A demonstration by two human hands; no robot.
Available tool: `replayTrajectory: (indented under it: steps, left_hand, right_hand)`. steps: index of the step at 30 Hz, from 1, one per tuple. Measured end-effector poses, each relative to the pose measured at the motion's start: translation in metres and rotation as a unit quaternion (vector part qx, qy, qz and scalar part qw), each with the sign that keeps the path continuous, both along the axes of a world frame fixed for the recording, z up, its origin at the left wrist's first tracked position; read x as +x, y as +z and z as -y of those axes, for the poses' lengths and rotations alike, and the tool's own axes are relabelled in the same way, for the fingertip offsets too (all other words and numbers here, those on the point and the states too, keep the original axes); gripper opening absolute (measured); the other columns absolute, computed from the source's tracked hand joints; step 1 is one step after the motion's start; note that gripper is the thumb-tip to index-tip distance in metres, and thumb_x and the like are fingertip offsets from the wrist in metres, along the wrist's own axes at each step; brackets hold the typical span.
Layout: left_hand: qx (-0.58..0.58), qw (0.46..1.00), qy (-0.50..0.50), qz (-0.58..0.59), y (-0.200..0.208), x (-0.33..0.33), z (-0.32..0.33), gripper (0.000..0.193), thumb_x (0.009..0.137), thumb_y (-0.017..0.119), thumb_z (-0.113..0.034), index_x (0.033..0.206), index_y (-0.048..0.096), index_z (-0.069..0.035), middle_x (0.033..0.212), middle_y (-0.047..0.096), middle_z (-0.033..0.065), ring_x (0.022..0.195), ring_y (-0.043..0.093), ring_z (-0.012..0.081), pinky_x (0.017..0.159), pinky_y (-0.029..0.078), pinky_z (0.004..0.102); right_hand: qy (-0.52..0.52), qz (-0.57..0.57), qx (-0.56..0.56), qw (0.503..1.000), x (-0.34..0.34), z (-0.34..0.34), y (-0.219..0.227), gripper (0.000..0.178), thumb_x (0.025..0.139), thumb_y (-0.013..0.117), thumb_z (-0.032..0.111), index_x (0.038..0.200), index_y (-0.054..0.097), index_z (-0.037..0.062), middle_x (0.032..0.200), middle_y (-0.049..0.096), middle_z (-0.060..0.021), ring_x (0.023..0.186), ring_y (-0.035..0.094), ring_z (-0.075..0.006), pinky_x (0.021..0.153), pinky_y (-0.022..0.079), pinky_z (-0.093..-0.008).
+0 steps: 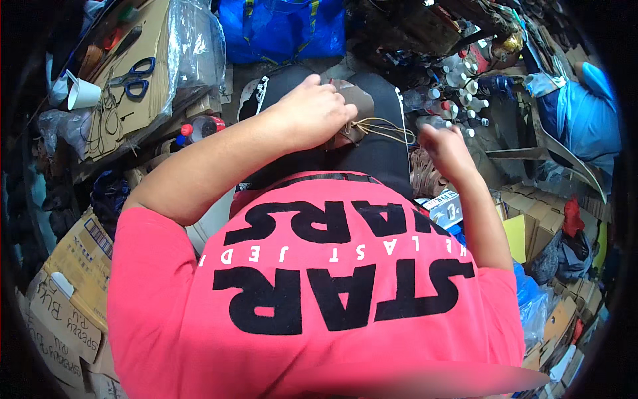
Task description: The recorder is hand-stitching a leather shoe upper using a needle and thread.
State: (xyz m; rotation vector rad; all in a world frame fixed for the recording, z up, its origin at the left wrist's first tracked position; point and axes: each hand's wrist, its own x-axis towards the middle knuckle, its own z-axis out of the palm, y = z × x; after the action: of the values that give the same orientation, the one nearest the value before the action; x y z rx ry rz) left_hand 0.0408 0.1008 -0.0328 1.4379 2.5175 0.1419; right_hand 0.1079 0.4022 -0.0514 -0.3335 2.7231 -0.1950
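Note:
On my lap, between my dark-clothed thighs, lies a brown leather shoe piece (359, 101) with thin tan laces (382, 126) running out of it to the right. My left hand (312, 114) is closed over its left side, fingers curled and knuckles up; what the fingertips do is hidden. My right hand (444, 145), slightly blurred, is closed at the far end of the laces, out beyond my right thigh. The laces stretch loosely between both hands. Below my right hand, beside the thigh, sits a stack of brown leather pieces (427, 174).
At left, cardboard sheets (143, 73) carry blue-handled scissors (138, 80), a white cup (83, 92) and loose cord (109, 123). A blue bag (279, 30) stands ahead. Several plastic bottles (458, 100) crowd the right, near a bent metal-edged frame (565, 156). Cardboard boxes (73, 286) flank me.

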Motion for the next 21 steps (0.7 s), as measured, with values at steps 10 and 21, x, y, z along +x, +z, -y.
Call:
replayTrajectory:
  steps: [10,21]
  left_hand:
    - [0.104,0.99,0.0,-0.092,-0.023,0.007,0.035,0.014,0.082,0.055,-0.013,0.096,0.057,-0.016,0.086,0.06,0.0011,0.093,0.059,0.0195,0.081,0.039,0.0362]
    - [0.605,0.65,0.303,0.345,0.017,-0.001,0.133,0.014,0.091,0.066,-0.018,0.087,0.064,-0.005,0.083,0.064,0.0017,0.079,0.062,0.0155,0.072,0.047,0.0301]
  right_hand:
    - [-0.274,0.154,-0.849,0.425,-0.036,0.046,-0.016,0.021,0.1,0.05,0.028,0.092,0.055,0.0101,0.08,0.059,-0.0055,0.076,0.06,-0.021,0.088,0.05,-0.0448]
    - [-0.201,0.174,-0.918,0.294,-0.063,0.027,0.024,0.03,0.102,0.042,0.034,0.09,0.053,0.009,0.079,0.053,-0.0035,0.071,0.052,-0.0155,0.088,0.043,-0.0416]
